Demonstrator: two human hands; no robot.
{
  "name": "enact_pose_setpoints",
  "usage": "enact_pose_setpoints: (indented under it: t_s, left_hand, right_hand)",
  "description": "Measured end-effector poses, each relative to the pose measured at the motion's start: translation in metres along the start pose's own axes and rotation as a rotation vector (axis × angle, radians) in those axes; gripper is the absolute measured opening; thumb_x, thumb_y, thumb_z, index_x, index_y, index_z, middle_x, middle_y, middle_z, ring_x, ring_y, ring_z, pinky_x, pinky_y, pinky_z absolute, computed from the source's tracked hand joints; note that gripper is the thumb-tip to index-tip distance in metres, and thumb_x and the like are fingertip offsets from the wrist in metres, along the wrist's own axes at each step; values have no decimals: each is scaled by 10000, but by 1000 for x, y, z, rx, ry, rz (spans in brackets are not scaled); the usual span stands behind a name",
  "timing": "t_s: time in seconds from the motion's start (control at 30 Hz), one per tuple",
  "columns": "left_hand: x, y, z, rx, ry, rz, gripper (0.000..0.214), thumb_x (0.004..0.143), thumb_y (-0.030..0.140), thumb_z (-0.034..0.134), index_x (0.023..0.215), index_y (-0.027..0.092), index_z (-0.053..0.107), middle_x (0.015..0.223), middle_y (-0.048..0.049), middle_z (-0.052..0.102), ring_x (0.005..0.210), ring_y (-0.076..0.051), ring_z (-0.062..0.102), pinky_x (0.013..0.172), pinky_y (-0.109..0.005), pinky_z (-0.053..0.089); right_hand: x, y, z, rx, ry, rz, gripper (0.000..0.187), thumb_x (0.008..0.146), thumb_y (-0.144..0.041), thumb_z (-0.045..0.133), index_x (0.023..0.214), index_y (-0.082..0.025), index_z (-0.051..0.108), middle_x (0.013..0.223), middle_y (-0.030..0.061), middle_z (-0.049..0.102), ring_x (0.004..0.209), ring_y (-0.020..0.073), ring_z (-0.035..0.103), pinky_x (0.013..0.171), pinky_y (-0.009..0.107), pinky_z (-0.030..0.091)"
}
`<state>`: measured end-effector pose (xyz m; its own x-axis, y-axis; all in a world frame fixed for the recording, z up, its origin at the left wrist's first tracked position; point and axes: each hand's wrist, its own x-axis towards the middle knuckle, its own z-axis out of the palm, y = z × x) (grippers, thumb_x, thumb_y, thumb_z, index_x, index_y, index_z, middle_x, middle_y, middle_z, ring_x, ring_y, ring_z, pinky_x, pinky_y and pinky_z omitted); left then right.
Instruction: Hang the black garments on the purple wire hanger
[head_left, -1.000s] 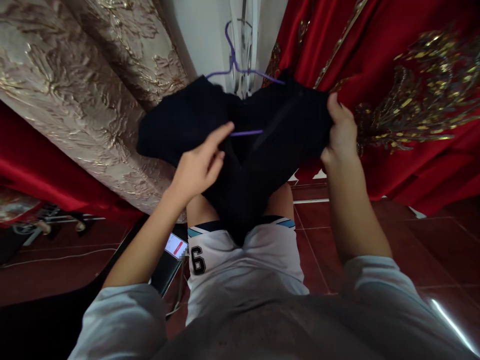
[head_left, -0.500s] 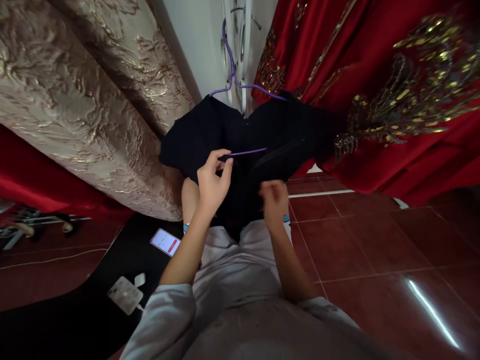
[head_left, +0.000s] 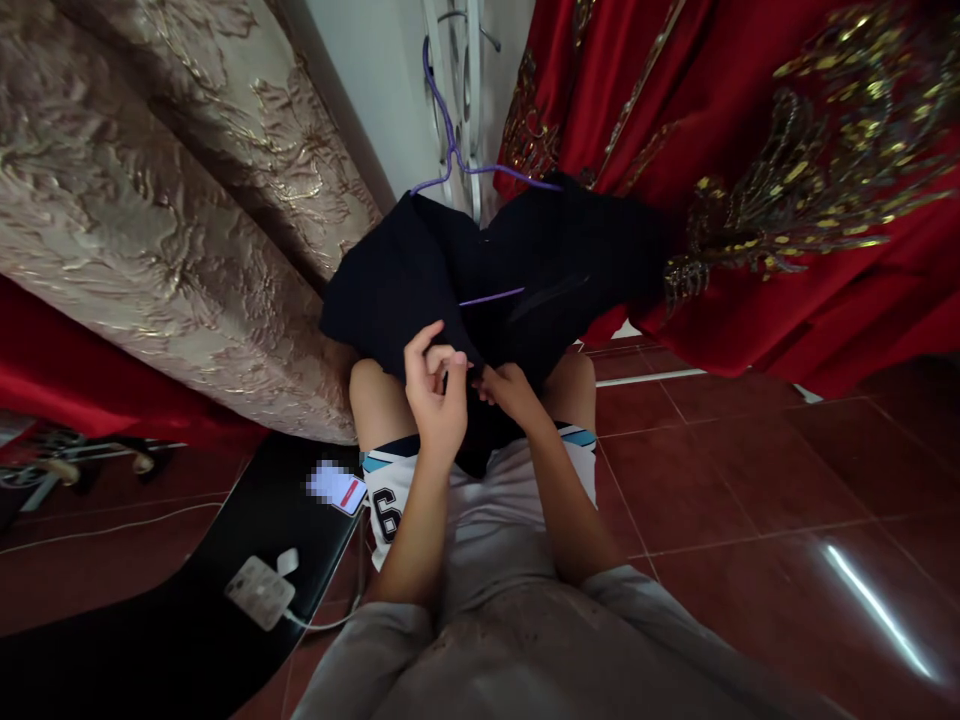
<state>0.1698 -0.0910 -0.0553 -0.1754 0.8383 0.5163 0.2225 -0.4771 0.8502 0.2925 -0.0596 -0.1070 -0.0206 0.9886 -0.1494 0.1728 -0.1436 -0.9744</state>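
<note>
A dark navy or black garment (head_left: 390,280) hangs open at the front on a purple hanger (head_left: 452,140), its lower part falling over my knees. The hanger's lower bar shows in the front opening. My left hand (head_left: 437,395) is at the garment's front edge, index finger raised and the other fingers curled toward the thumb; what sits between the fingertips is too small to make out. Close beside it, my right hand (head_left: 516,395) pinches the edge of the garment, its fingertips partly hidden in the dark cloth.
The hanger hangs from a white metal rack (head_left: 469,90). Beige textured fabric (head_left: 187,230) stands on the left, red sequined fabric (head_left: 600,80) on the right. On a black bench (head_left: 172,640) lie a lit phone (head_left: 349,495), a pale power bank (head_left: 260,592) with a cable, and a small white case (head_left: 287,561).
My left hand has let go of the hanger's lower bar and come down to the garment's edge. My right hand has moved left and up beside it, onto the cloth.
</note>
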Motion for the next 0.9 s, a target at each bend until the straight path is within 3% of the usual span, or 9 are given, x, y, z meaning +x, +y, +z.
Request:
enact_pose_setpoints:
  t_s: [0.1,0.2,0.27,0.33,0.47,0.6,0.73,0.8,0.9]
  left_hand:
    - [-4,-41,1,-127,9,-130,336,988,356,563,1293,268,451,969,-45,691,889,-172,697,890,-355,567]
    - [-9,-78,1,-214,-223,-304,274,805,303,737,981,197,556,848,-32,672,828,-171,695,803,-300,558]
    - [-14,-88,2,-242,-325,-334,229,794,298,735,823,185,538,750,-15,642,745,-157,671,755,-277,538]
    - [-18,-89,5,-245,-312,-298,207,863,301,661,777,191,508,670,10,604,666,-136,627,740,-266,516]
    - [-21,-88,17,-47,-220,-183,135,891,234,589,789,195,509,714,16,572,711,-132,586,733,-238,459]
    - [-21,-98,34,86,-183,-136,152,900,194,560,769,196,484,699,27,482,682,-130,511,685,-238,406]
    - [-7,-81,36,66,-320,-101,164,859,137,615,737,186,517,670,22,531,656,-127,551,669,-238,434]
    - [12,-55,26,-17,-382,-38,65,870,130,631,910,180,622,791,-12,657,744,-143,650,746,-252,507]
    - [53,-6,8,-118,-190,199,371,977,233,597,1344,230,543,1043,-53,708,913,-166,706,894,-313,554]
  right_hand:
    - [-8,6,-2,-17,28,-32,495,866,-577,577,578,-174,597,502,2,517,493,112,452,542,274,320]
    - [-12,11,0,-23,86,-91,510,826,-611,610,558,-177,579,484,-10,489,493,105,432,543,271,309]
    - [-13,12,2,35,48,-136,487,829,-599,608,598,-171,602,511,-6,530,511,104,462,564,265,344]
    - [-13,7,2,80,-3,-168,438,837,-556,611,633,-168,620,536,-4,561,525,101,485,572,255,366]
    - [-5,-38,-8,184,-1,-243,347,856,-466,636,694,-161,662,542,-7,572,511,89,496,527,230,360]
    - [8,-114,-20,301,175,-477,379,931,-518,625,803,-166,685,548,-22,542,502,76,510,492,202,363]
    - [10,-150,-23,294,203,-596,438,969,-572,586,799,-175,658,549,-33,520,460,52,455,441,177,319]
    - [4,-150,-24,272,186,-616,429,977,-560,586,796,-177,653,546,-39,514,440,45,420,422,175,298]
    - [-11,-150,-27,221,176,-654,392,982,-505,603,770,-178,642,545,-43,503,451,46,423,441,180,321]
